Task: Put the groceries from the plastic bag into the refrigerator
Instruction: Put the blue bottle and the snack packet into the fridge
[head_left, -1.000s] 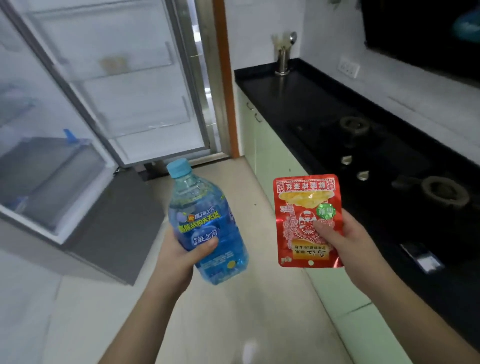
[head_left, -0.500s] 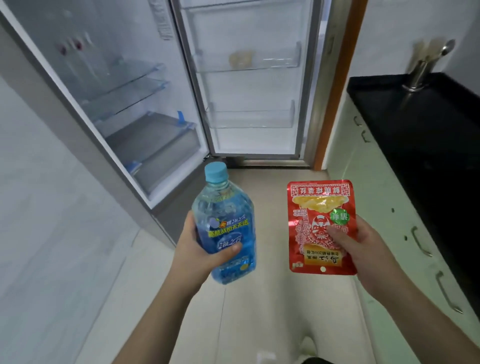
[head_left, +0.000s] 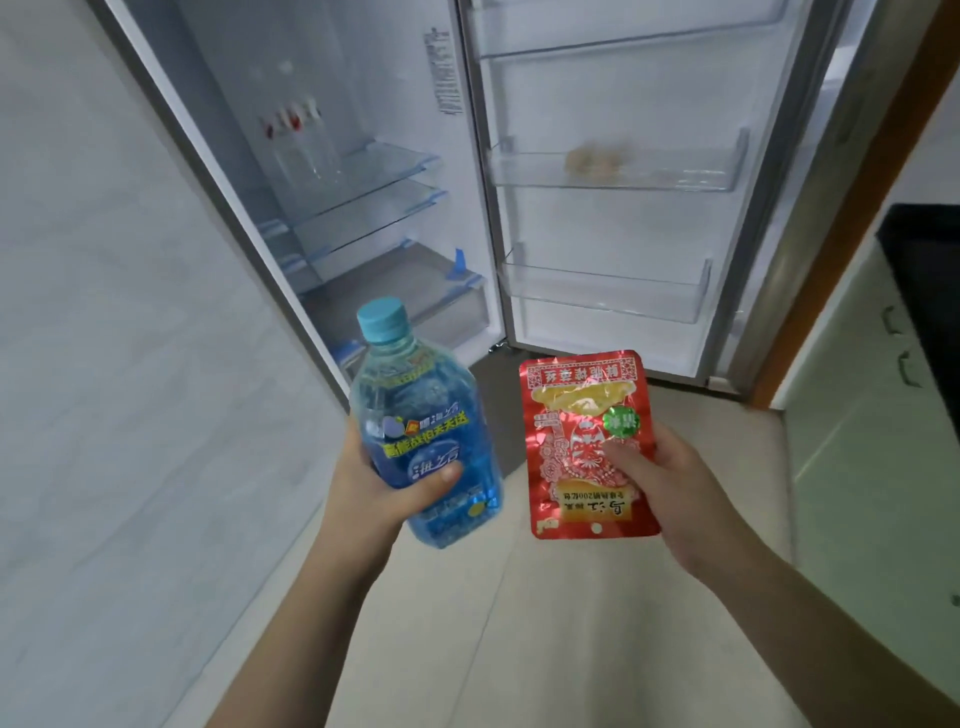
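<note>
1. My left hand (head_left: 371, 480) is wrapped around the lower body of a blue bottle (head_left: 423, 426), thumb across the label, the fingers closed behind it. The bottle stands nearly upright, its pale blue cap (head_left: 382, 321) tipped slightly left.
2. My right hand (head_left: 662, 480) pinches a red foil pouch (head_left: 587, 441) at its right edge, thumb pressed on the front and the fingers closed behind. The pouch is flat toward me and its print reads upside down.
3. Bottle and pouch sit side by side, near each other but apart, above the light floor (head_left: 571, 649).
4. The refrigerator (head_left: 332, 171) stands open on the far side, just beyond both items. Inside on the left I see glass shelves (head_left: 363, 171) and a drawer (head_left: 415, 306) below them.
5. The open door (head_left: 613, 218) on the right carries clear bins; the middle bin (head_left: 618, 169) holds something small and pale, too blurred to identify.
6. A pale wall (head_left: 130, 364) runs down the left; green cabinet fronts (head_left: 878, 441) and a black table (head_left: 924, 270) edge lie on the right.
</note>
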